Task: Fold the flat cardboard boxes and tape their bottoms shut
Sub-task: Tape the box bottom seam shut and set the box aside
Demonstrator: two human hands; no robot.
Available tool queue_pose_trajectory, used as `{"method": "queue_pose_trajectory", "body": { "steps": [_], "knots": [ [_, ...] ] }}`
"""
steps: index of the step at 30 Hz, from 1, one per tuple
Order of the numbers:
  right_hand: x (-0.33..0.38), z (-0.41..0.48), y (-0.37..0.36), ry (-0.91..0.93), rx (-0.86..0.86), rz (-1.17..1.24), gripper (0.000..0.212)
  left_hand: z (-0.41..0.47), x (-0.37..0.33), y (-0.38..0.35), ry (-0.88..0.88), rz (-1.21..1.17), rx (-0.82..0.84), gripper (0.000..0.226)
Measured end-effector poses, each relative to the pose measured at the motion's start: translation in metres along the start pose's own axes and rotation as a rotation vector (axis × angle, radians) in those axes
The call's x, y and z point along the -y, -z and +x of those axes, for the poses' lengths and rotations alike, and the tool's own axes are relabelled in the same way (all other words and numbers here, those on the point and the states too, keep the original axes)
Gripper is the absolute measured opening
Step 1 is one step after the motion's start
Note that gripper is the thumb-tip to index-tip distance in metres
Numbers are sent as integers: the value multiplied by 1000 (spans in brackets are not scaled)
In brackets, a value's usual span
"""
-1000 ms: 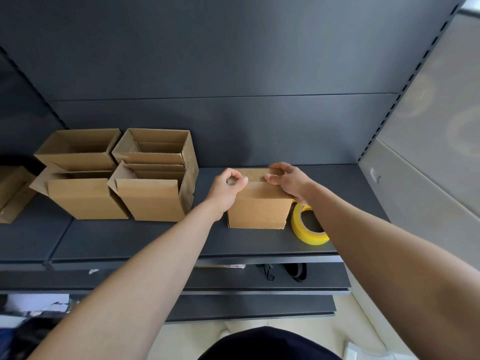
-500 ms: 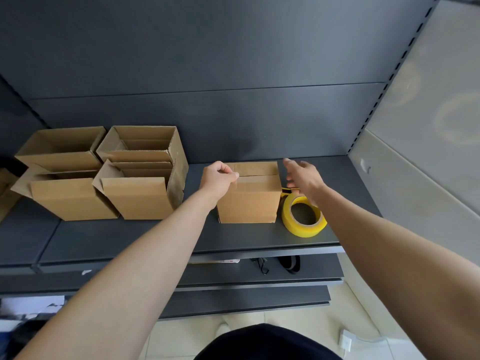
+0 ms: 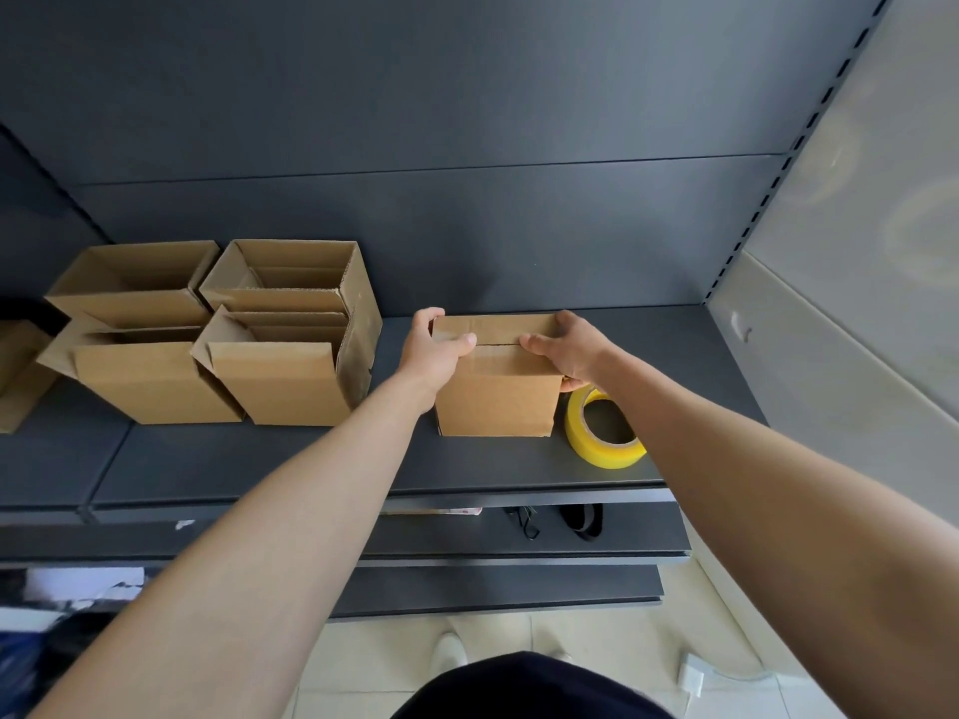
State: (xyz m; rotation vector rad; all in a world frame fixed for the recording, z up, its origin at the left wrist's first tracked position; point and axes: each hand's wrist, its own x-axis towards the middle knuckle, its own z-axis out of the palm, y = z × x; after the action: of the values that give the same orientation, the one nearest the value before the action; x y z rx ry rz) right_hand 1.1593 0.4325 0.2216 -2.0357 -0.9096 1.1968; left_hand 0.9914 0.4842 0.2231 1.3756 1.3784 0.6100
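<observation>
- Grips the top left edge of the closed cardboard box [image 3: 495,394] with the left hand [image 3: 433,352]. Fingers [image 3: 429,318] curled over the far side, thumb laid flat on the top beside the flap seam.
- Grips the top right edge of the same box with the right hand [image 3: 573,350]. Thumb on the top by the seam, remaining fingers wrapped down the right side, one fingertip showing just under the corner.
- Half a second ago: right hand off the box, fingers spread in the air above the tape; now clamped onto it. Left hand then bunched at the corner; now stretched along the top.
- Stands upright, flaps closed on top, toward the right end of a dark grey shelf [image 3: 311,464].
- Just right of the box: a yellow tape roll [image 3: 604,443], lying tilted on the shelf, partly behind the right forearm. Cannot tell whether touching the box.
- Further left on the same shelf, apart from the held box: four open boxes [image 3: 280,386], flaps up, packed together in two rows.
- Below: a lower shelf [image 3: 467,544] with small black items, blurred.
</observation>
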Motion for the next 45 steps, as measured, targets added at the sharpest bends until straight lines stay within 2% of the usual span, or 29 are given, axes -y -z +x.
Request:
{"method": "queue_pose_trajectory", "body": {
  "steps": [6, 12, 16, 18, 20, 22, 23, 24, 26, 27, 31, 35, 40, 45],
  "knots": [
    [-1, -2, 0, -7, 1, 17, 59, 1, 1, 0, 4, -37, -16, 50],
    [2, -4, -3, 14, -20, -2, 48, -1, -2, -2, -1, -8, -33, 40],
    [-19, -14, 9, 47, 43, 142, 44, 1, -2, -1, -6, 35, -46, 41],
    [-35, -15, 19, 1, -89, 237, 32, 2, -4, -2, -13, 71, -49, 42],
    [-52, -13, 26, -57, -178, 62, 24, 4, -2, -4, -23, 106, -47, 42],
    [-67, -11, 27, -112, -57, -333, 16, 2, -2, -5, -55, 170, -48, 41],
    [-69, -15, 24, -142, 32, -515, 18, 1, -3, -5, -88, 216, -60, 38],
    [-74, -15, 20, -184, 109, -622, 32, 1, -4, -6, -135, 283, -70, 34],
    [-82, -14, 11, -215, 177, -757, 65, 2, -4, -9, -223, 434, -83, 24],
    [-83, -14, 6, -213, 175, -817, 71, 3, -4, -10, -244, 467, -85, 20],
    [-79, -14, 3, -177, 124, -981, 52, 1, -2, -10, -250, 386, -53, 18],
    [-54, -22, 29, -141, 90, -943, 42, 4, -4, -8, -216, 348, -55, 21],
    [-9, -42, 68, -32, -23, -672, 44, 8, -8, -7, -192, 329, -29, 20],
    [33, -54, 101, 184, 36, -512, 26, 11, -6, -7, -179, 278, -16, 17]
  ]
}}
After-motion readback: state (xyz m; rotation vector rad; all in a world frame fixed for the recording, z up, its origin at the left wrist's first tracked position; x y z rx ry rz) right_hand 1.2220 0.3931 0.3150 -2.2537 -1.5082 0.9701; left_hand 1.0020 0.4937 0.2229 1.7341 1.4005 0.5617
